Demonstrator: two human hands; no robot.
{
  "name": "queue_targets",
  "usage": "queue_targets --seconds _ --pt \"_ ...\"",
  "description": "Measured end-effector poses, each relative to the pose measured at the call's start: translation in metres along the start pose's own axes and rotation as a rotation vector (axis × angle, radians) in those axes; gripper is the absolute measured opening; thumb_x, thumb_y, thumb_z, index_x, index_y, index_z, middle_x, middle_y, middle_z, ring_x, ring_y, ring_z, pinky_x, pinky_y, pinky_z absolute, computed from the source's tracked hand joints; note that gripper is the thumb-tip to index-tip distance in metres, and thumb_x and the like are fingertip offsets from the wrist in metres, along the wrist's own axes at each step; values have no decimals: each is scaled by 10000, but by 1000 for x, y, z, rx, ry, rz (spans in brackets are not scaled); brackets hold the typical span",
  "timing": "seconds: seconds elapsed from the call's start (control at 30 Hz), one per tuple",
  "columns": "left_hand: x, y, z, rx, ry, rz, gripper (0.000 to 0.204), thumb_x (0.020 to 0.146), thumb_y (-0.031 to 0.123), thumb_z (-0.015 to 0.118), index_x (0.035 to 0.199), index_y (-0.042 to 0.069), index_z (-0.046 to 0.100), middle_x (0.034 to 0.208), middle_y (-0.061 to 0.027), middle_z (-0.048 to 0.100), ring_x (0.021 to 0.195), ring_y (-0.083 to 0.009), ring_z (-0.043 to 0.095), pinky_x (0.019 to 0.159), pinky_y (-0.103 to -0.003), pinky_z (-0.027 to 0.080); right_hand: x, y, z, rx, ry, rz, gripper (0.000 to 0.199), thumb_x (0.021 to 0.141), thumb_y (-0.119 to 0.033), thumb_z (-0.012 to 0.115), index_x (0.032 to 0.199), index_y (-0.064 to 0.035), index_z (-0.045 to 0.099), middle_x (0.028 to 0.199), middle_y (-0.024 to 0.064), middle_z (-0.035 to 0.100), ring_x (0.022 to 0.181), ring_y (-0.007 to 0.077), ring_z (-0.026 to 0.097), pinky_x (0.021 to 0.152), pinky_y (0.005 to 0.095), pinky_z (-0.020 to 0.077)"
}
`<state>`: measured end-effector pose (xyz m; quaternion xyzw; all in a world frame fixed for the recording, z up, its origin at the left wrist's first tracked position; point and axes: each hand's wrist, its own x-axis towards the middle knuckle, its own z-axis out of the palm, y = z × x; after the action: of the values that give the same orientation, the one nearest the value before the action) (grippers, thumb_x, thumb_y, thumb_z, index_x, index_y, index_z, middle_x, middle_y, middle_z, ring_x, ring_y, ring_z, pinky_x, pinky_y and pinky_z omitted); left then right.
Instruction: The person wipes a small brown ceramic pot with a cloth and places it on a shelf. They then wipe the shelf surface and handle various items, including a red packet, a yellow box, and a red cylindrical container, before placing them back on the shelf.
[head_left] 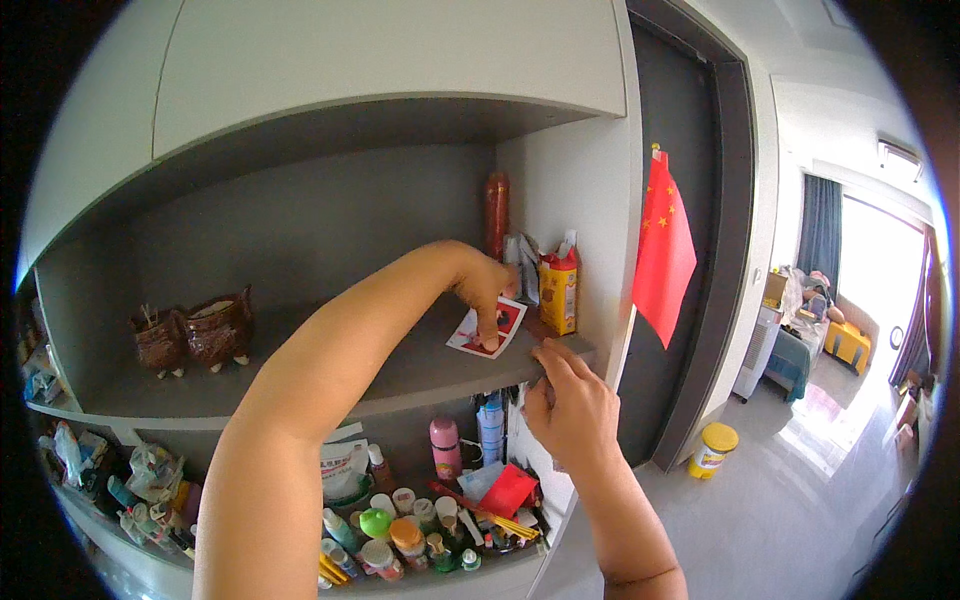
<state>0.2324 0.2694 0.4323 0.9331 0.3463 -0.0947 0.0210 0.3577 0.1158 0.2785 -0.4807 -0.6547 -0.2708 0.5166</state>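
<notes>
My left hand [484,288] reaches onto the grey middle shelf [420,372]. One finger points down onto a white-bordered photo card [508,320] with a red picture, the other fingers lie apart from it, and part of the card is hidden under the hand. Right behind that hand are a silvery packet [522,268] and a tall dark red cylinder [497,215]. A yellow and red box [559,290] stands beside them against the side wall. At the shelf's front edge my right hand [575,405] is curled, its fingertips by the edge; what lies between them is hidden.
Two brown pots [218,332] with small feet stand at the shelf's left. Below, jars, bottles and a pink flask [445,448] crowd the lower shelf. A red flag [664,250] hangs by the dark door [672,180]. A yellow bucket [713,450] sits on the floor.
</notes>
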Motion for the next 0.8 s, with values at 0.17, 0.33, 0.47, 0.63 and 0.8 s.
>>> queue_targets --seconds 0.17,0.33,0.47,0.63,0.8 --pt "-43 5 -12 -524 465 227 435 796 162 729 1159 3 551 1049 -84 656 976 -200 598 810 -320 463 -1 0 -2 4 7 34 312 753 -97 577 1049 -27 649 1106 138 658 812 321 684 724 390 555" --pt "-87 33 11 -1080 912 139 232 920 139 578 1122 25 582 1022 -75 666 911 -164 631 722 -293 471 7 -4 -13 176 -38 153 326 787 -162 595 1070 -16 663 1041 179 669 927 350 655 825 415 521" --pt "-73 25 32 -1262 977 -65 220 932 164 571 1085 7 574 986 -109 674 774 -179 668 597 -269 460 9 -11 -25 292 -92 302 331 801 -210 618 1073 -30 672 1074 176 664 940 351 649 859 405 506" --pt "-38 27 44 -973 1092 -212 296 911 219 598 1034 -48 566 874 -179 685 679 -237 685 568 -336 495 -3 -11 -23 199 -92 243 325 808 -209 609 1078 -38 668 1148 149 646 960 339 650 851 403 514" --pt "-1 27 34 -567 1163 -332 382 862 306 594 1014 -45 603 983 -272 665 938 -409 656 827 -469 531 -10 -12 -23 185 -122 238 351 817 -201 590 1126 -42 634 1200 134 626 963 331 654 820 408 530"
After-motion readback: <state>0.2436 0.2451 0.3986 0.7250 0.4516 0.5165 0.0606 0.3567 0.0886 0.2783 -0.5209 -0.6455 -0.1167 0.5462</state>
